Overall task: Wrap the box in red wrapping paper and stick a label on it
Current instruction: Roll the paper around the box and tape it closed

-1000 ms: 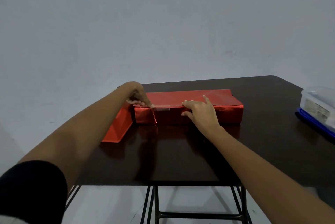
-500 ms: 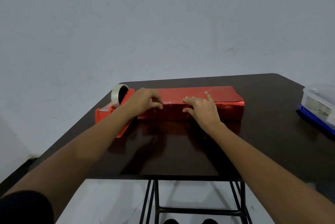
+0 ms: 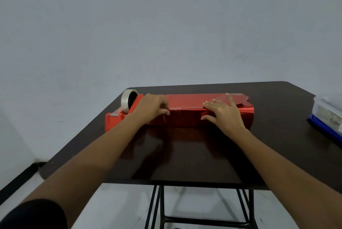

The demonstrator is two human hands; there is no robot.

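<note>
A long box wrapped in shiny red paper (image 3: 187, 110) lies across the dark table (image 3: 194, 154). A strip of clear tape (image 3: 175, 108) sits on its top front edge. My left hand (image 3: 151, 107) lies over the box's left end, fingers on top and thumb on the front face beside the tape. My right hand (image 3: 224, 113) rests flat with spread fingers on the top and front of the right half. At the far right end the paper (image 3: 240, 98) stands loose and uneven. No label is in view.
A red tape dispenser (image 3: 118, 115) with a roll of clear tape (image 3: 126, 100) stands just left of the box, behind my left forearm. A clear plastic container with a blue base (image 3: 327, 113) sits at the table's right edge. The table's near edge is close to me.
My left hand pressed the tape piece onto the box edge, then slid over the box's left end. The right hand shifted a little rightward along the box. The view dropped, showing the dispenser.
</note>
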